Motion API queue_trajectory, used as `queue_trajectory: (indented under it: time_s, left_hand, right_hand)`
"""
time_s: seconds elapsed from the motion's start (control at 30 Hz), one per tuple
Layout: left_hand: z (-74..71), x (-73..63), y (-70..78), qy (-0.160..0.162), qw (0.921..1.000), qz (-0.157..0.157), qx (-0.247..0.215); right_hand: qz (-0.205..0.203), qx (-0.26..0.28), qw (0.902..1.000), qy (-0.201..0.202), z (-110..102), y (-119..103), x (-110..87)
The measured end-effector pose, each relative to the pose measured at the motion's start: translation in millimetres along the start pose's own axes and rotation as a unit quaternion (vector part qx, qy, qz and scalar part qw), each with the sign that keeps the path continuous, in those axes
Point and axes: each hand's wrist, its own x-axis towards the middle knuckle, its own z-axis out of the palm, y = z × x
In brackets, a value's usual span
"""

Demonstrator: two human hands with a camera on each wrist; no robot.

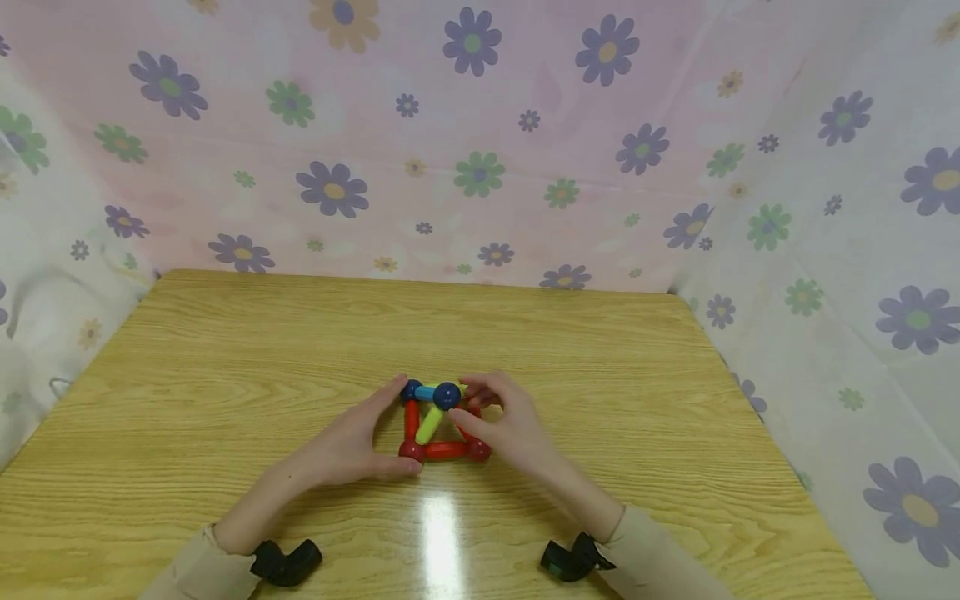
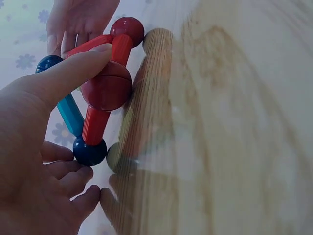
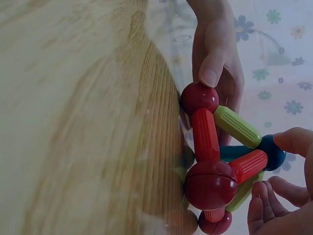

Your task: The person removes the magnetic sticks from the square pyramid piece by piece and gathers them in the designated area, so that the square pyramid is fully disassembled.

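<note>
On the table stands a pyramid of magnetic sticks and balls (image 1: 446,451), with red, light green and blue sticks. A dark blue ball (image 1: 447,396) is at its top. My left hand (image 1: 348,442) holds its left side, thumb on the front-left red ball (image 2: 106,87) and fingers round the back-left blue ball (image 2: 90,151). From the right, my right hand (image 1: 517,425) pinches near the top, its thumb on the top blue ball (image 3: 273,152) and its other fingers curled by a light green stick (image 3: 245,191). My right hand partly hides the pyramid's right side.
The wood-grain table (image 1: 300,333) reaches back to a flower-patterned curtain (image 1: 405,167), which also hangs at both sides. Black wrist devices (image 1: 287,563) sit at both cuffs. A bright light reflection lies on the table in front of the pyramid.
</note>
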Motion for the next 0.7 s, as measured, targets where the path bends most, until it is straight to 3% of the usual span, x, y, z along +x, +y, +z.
queue_trajectory:
  time_s: [0.17,0.4,0.7]
  left_hand:
    - [0.0,1.2,-1.0,-0.001,0.9999,0.003,-0.010]
    - [0.1,3.8,-0.8,-0.002,0.9999,0.008,-0.011]
    - [1.3,4.7,3.7,-0.005,0.9997,0.006,-0.022]
  right_hand:
    - [0.012,-0.007,0.9999,0.000,1.4,-2.8,0.7]
    - [-0.010,-0.023,0.9997,0.006,3.3,-3.0,3.8]
    - [0.012,-0.077,0.9969,0.011,9.5,-7.3,9.8]
